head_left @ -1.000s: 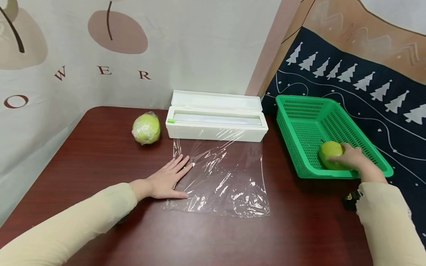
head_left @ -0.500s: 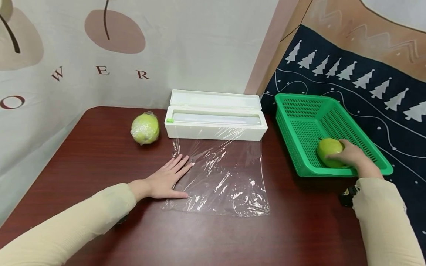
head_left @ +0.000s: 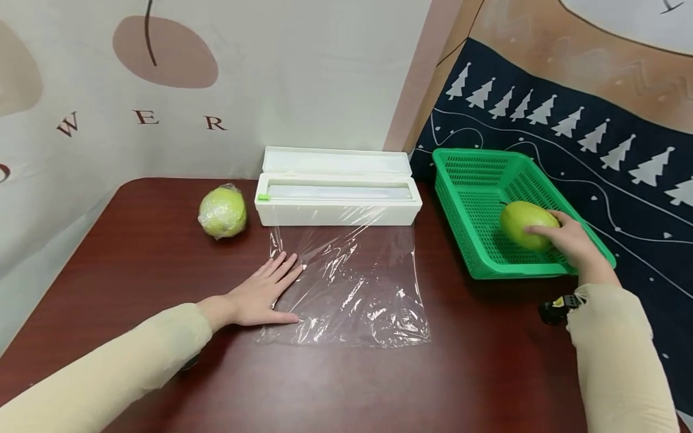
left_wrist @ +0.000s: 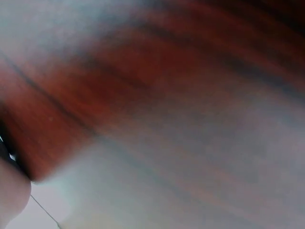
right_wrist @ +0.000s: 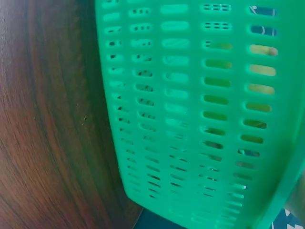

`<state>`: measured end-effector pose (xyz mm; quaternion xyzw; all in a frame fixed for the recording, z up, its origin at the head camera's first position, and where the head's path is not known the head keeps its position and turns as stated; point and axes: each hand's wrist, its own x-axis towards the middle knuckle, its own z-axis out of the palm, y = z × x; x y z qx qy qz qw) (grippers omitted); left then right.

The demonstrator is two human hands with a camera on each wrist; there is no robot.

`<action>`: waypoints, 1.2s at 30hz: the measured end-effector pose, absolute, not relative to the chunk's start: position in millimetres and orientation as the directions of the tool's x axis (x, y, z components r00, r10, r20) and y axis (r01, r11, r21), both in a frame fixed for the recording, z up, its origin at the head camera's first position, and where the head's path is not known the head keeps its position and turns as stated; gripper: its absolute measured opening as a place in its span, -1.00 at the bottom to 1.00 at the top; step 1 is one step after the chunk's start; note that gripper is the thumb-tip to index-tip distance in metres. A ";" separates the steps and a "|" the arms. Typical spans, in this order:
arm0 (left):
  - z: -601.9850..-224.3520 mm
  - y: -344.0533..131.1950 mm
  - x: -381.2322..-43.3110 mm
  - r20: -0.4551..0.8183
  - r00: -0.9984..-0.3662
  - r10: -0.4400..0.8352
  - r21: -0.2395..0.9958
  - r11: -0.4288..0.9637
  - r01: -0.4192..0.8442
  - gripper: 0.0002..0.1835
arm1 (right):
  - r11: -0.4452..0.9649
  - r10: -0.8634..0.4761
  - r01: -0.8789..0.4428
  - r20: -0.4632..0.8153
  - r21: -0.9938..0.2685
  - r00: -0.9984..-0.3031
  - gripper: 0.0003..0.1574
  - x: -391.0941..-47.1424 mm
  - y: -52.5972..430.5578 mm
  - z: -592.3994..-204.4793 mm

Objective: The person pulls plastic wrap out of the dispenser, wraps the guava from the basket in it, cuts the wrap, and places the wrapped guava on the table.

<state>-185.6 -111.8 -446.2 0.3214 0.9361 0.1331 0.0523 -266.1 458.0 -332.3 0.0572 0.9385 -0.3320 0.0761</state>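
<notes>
My left hand [head_left: 262, 294] lies flat, fingers spread, pressing the left side of a sheet of clear plastic wrap [head_left: 357, 288] on the table. The sheet runs out of a white wrap dispenser [head_left: 338, 207], whose lid stands raised at the back. At the right, my right hand [head_left: 571, 240] grips a yellow-green pear [head_left: 522, 224] between thumb and fingers, tilted with its stem to the left, inside the green basket [head_left: 473, 270]. In the right wrist view, the slotted basket wall [right_wrist: 190, 109] hides most of the pear. The left wrist view is mostly blurred tabletop.
A round yellow-green fruit [head_left: 222, 211] wrapped in clear film sits left of the dispenser. The dark red wooden table [head_left: 325, 391] meets a pale printed cloth [head_left: 303, 72] behind. A navy cloth with white trees [head_left: 568, 156] hangs behind the basket.
My right hand has raised the pear somewhat within the basket, and it has tipped over more. The head view has shifted slightly right. My left hand stays on the wrap.
</notes>
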 end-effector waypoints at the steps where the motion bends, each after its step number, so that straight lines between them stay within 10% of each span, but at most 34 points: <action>1: -445.8 -112.3 -185.2 -0.011 -0.789 0.615 0.281 0.759 0.587 0.04 | 0.754 0.053 0.156 -0.177 -0.638 -0.983 0.10 -266.9 456.9 -332.0; 36: -444.3 -111.4 -184.7 -0.036 -0.795 0.606 0.294 0.767 0.571 0.05 | 0.163 -0.447 -0.125 0.040 -0.979 -0.894 -0.46 -250.1 376.6 -283.7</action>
